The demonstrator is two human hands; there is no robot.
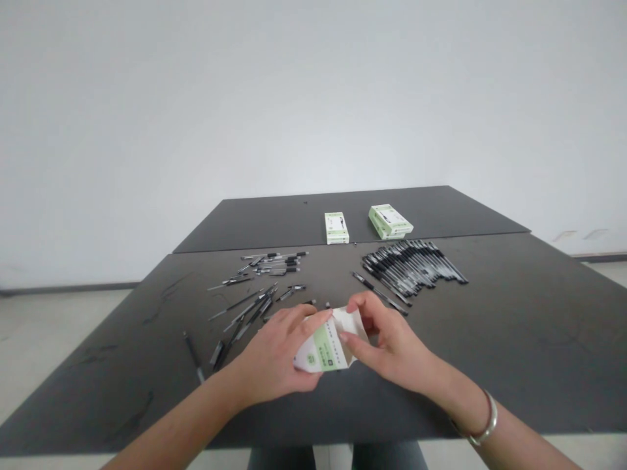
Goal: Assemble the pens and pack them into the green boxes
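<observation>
Above the table's front part, a small white and green carton (321, 349) is held between both hands. My left hand (277, 356) wraps around its left side, fingers over the top and thumb below. At the carton's right end, my right hand (386, 339) pinches a white flap (353, 323) between thumb and fingers. That end looks open, but what is inside cannot be seen. Beyond my left hand lie scattered pen parts (252, 310), black and clear. Behind my right hand, many black pens (411, 267) lie side by side in a row.
At the back stand one white and green box (336, 228) and a stack of similar boxes (390, 222) to its right. A loose pen (379, 292) lies apart from the row. Another pen part (194, 356) lies left of my left hand on the dark table (514, 352).
</observation>
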